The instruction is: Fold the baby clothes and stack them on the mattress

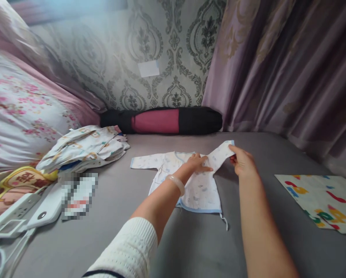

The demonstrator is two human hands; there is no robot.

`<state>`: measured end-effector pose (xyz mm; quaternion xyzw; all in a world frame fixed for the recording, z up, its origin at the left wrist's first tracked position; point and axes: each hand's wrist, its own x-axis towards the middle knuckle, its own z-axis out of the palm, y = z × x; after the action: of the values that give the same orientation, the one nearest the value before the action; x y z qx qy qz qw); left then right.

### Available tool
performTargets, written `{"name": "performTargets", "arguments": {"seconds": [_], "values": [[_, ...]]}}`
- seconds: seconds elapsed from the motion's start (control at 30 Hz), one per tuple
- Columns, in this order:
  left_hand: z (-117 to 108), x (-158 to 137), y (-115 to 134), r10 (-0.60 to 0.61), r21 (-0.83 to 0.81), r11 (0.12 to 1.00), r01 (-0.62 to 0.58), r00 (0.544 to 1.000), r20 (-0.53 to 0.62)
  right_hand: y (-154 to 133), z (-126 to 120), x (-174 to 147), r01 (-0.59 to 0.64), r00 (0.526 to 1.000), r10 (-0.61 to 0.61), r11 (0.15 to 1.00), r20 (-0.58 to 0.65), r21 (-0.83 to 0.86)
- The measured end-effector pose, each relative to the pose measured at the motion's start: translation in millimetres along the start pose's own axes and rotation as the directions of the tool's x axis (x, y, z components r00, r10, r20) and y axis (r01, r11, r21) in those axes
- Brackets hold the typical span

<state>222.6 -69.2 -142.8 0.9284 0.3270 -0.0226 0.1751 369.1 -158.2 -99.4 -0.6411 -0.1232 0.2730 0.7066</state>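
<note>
A small white baby shirt [202, 193] with blue trim and a pale print lies spread on the grey sheet, its neckline facing away from me. My left hand [197, 164] rests flat on its upper chest with the fingers spread. At the right cuff, my right hand [242, 158] pinches the sleeve end between thumb and fingers. That sleeve slants up and outward, while the other sleeve [145, 161] lies out to the left. A white tie string [224, 222] trails from the lower right hem. My left forearm covers part of the shirt's middle.
Crumpled printed clothes [83, 148] are heaped at the left, near a white power strip [19, 210] with cables. A black and dark pink roll [161, 120] lies along the wall. Flat at the right is a colourful printed cloth [320, 200]. Purple curtains [265, 69] hang behind.
</note>
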Motion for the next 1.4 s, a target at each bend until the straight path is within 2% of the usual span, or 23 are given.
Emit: {"name": "performTargets", "arguments": {"seconds": [0.17,0.27,0.37,0.47,0.53,0.63,0.8,0.9,1.0,1.2,1.4], "values": [[-13,0,5,-0.033,-0.019,0.999,0.035,0.994,0.101,2,18,-14,0.032,0.992,-0.029,0.999,0.125,-0.024],[-16,-1,5,-0.023,-0.031,0.999,0.027,0.995,0.099,6,26,-21,0.023,0.985,-0.012,0.998,0.173,-0.057],[-13,-4,-2,0.031,-0.074,0.997,-0.029,0.999,0.014,8,32,-27,0.016,0.978,0.003,0.996,0.21,-0.092],[-7,-14,-19,0.06,-0.145,0.986,-0.083,0.986,-0.153,7,37,-34,0.009,0.973,0.019,0.993,0.231,-0.121],[-5,-28,-34,0.022,-0.196,0.978,-0.075,0.965,-0.263,7,41,-38,-0.008,0.969,0.042,0.99,0.243,-0.14],[-4,-57,-56,-0.099,-0.288,0.958,-0.013,0.924,-0.37,10,45,-42,-0.041,0.96,0.079,0.989,0.269,-0.145],[-1,-99,-77,-0.35,-0.458,0.878,0.138,0.838,-0.419,24,55,-47,-0.138,0.935,0.167,0.984,0.314,-0.113],[7,-109,-79,-0.392,-0.512,0.848,0.138,0.812,-0.431,32,61,-53,-0.183,0.916,0.213,0.976,0.34,-0.118],[15,-111,-76,-0.374,-0.517,0.852,0.085,0.79,-0.486,39,66,-60,-0.201,0.896,0.236,0.971,0.377,-0.129],[21,-110,-68,-0.32,-0.532,0.847,0.007,0.806,-0.498,54,75,-68,-0.19,0.887,0.221,0.975,0.406,-0.117],[20,-109,-67,-0.265,-0.493,0.87,-0.009,0.835,-0.482,69,76,-72,-0.152,0.845,0.235,0.967,0.479,-0.205]]}}
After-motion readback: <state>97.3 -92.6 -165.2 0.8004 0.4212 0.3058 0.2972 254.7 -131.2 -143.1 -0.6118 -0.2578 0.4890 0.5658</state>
